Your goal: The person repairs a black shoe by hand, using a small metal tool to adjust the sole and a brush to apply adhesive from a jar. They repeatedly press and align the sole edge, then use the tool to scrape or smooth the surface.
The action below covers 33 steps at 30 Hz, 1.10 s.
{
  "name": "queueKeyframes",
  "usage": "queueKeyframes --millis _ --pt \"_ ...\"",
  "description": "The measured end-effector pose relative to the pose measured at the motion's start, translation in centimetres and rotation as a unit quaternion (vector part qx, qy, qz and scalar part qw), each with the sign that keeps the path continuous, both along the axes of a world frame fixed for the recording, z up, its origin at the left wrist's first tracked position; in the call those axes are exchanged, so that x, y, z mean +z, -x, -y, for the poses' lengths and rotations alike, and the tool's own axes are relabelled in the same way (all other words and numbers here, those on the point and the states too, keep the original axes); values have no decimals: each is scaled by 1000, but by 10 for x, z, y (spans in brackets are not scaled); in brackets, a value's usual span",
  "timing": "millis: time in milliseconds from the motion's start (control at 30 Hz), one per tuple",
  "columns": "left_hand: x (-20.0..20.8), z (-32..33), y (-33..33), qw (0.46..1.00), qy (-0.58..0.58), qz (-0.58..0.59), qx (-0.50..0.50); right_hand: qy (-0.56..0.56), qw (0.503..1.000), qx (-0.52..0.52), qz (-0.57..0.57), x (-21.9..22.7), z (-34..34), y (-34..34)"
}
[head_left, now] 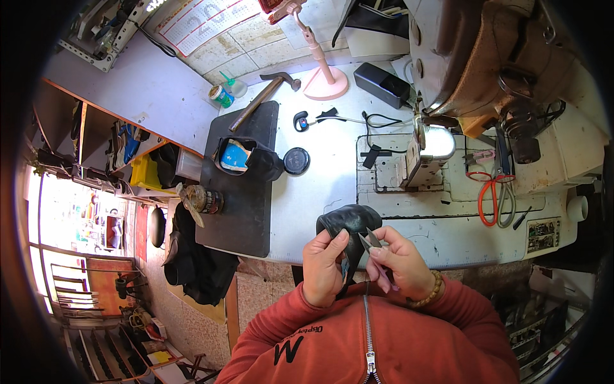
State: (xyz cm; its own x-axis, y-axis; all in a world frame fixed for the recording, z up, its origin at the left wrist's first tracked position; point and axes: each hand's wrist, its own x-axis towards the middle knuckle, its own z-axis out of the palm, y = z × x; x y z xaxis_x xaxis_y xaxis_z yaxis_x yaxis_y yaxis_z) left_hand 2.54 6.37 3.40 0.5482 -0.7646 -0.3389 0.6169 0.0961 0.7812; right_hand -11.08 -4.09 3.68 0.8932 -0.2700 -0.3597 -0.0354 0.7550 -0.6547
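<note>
My left hand (pixel 325 265) pinches a black leather piece (pixel 348 219), which looks like part of a shoe upper, with its thumb on top. The leather rests near the front edge of the white table, and a dark strip hangs down from it between my hands. In my right hand (pixel 406 261) is a pair of small scissors (pixel 371 240); their pointed blades lie beside the hanging strip and a pinkish handle shows below my fingers. Whether the blades touch the leather I cannot tell.
Right of my hands stands a sewing machine (pixel 428 160), with red-and-grey-handled scissors (pixel 490 198) beside it. On a black mat (pixel 240 224) lie a hammer (pixel 256 102), a blue-lined black leather piece (pixel 259 160) and a jar with a brush (pixel 203 200). A pink stand (pixel 326 83) is behind.
</note>
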Motion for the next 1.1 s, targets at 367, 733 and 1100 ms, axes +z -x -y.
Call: queueKeyframes --millis 367,733,1100 --pt "-1 1 0 1000 -11 15 4 34 999 3 1 -3 5 -1" --pt "-7 -1 -1 1000 -17 20 13 254 943 -212 30 -21 -23 -16" --pt "2 0 0 1000 13 -8 10 48 997 -61 19 -6 -14 -3"
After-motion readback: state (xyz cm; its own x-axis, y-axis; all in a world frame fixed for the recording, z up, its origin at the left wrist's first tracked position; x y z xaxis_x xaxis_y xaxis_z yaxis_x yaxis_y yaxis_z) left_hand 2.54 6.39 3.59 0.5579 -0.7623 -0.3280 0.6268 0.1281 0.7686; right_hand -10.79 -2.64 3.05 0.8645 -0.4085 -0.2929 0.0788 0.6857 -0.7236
